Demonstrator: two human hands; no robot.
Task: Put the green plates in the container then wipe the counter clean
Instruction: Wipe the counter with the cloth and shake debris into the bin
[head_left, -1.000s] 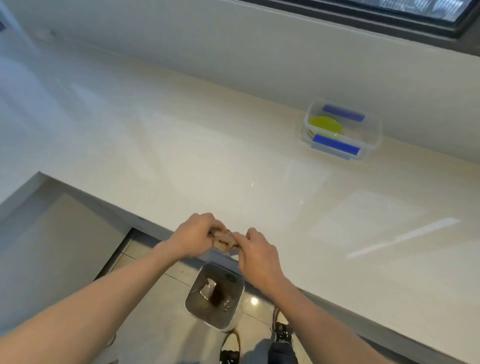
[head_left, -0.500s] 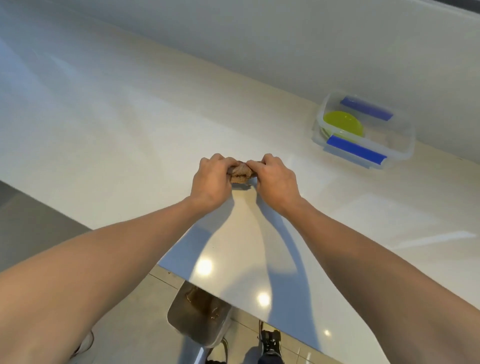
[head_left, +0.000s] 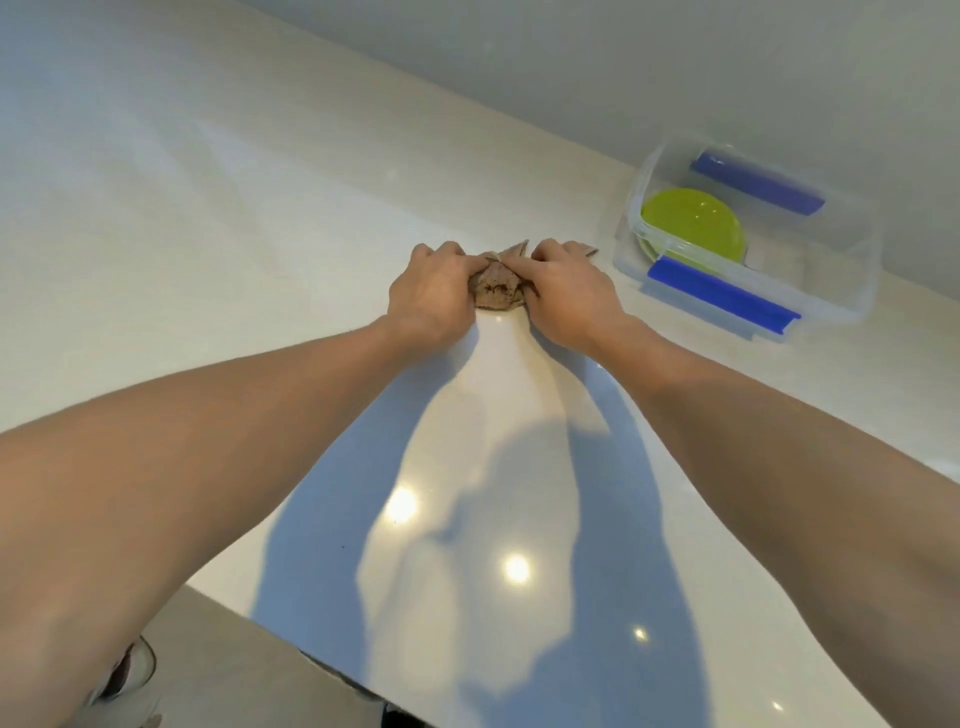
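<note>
Two hands work one brown cloth (head_left: 497, 287), landmark mid-counter (head_left: 218, 218). Left of cloth: our left hand (head_left: 434, 293), fingers curled, pinching cloth edge. Right of cloth: our right hand (head_left: 569, 293), fingers pressing and gripping other edge. Far right of cloth: clear container (head_left: 748, 244) against wall, green plates (head_left: 693, 226) inside, so we judge plates done, wiping next. Risk: bunched cloth smears grime instead of lifting it; wide rightward sweep could knock container.
</note>
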